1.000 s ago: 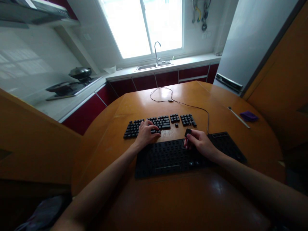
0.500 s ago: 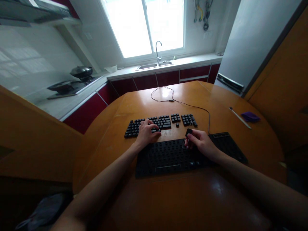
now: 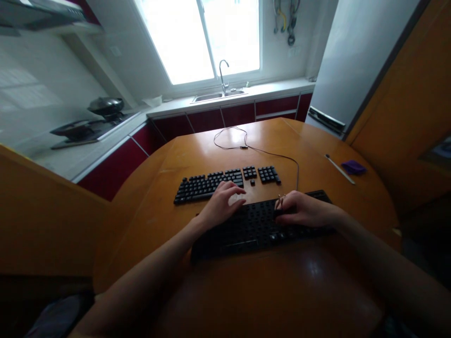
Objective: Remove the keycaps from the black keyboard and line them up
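Note:
A black keyboard base (image 3: 255,218) lies on the table with its rows of sockets bare apart from a few keys at its lower edge. My right hand (image 3: 305,209) is closed over its right part, with thin bent wires, looking like a wire keycap puller (image 3: 281,201), sticking up at the fingers. A small black piece at the fingertips is mostly hidden. My left hand (image 3: 223,202) hovers at the base's upper left edge, thumb and fingers apart, holding nothing. Behind it, loose black keycaps (image 3: 197,187) stand in rows; a single keycap (image 3: 252,182) sits apart.
The keyboard's cable (image 3: 282,155) runs back to a loop on the wooden table (image 3: 158,244). At the right lie a thin white stick with a dark tip (image 3: 340,169) and a purple cloth (image 3: 353,167). Beyond are a sink (image 3: 218,96), a stove and a fridge.
My left hand has moved off the keycap rows towards the base. My right hand has lowered and turned over, bringing the black piece down to the base. The view has shifted slightly right.

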`<state>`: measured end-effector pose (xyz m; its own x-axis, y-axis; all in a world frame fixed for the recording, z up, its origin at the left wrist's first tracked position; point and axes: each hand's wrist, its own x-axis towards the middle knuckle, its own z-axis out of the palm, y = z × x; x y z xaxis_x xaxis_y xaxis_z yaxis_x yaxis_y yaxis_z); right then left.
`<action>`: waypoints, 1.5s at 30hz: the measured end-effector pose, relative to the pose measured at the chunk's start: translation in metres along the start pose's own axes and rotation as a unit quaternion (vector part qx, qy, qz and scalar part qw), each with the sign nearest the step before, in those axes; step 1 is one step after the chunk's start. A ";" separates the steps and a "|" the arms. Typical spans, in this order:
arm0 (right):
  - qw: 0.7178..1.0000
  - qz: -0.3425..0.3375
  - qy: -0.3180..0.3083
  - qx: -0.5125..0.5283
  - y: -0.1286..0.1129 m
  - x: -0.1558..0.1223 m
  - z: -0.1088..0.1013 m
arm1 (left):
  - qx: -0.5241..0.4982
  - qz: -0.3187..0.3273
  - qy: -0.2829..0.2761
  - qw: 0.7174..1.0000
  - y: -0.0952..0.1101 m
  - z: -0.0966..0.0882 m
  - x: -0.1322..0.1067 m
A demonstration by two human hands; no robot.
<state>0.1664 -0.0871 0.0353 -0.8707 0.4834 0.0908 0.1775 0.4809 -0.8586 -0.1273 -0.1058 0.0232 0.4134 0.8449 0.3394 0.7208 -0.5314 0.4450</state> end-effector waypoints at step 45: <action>0.994 -0.002 0.100 0.048 0.016 0.018 0.032 | -0.206 -0.036 -0.030 0.977 0.065 0.058 -0.026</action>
<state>0.1391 -0.0945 0.0074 -0.7607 0.6224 0.1842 0.1215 0.4153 -0.9015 -0.0584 -0.1589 -0.0046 0.4100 0.8769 0.2509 0.4691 -0.4387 0.7665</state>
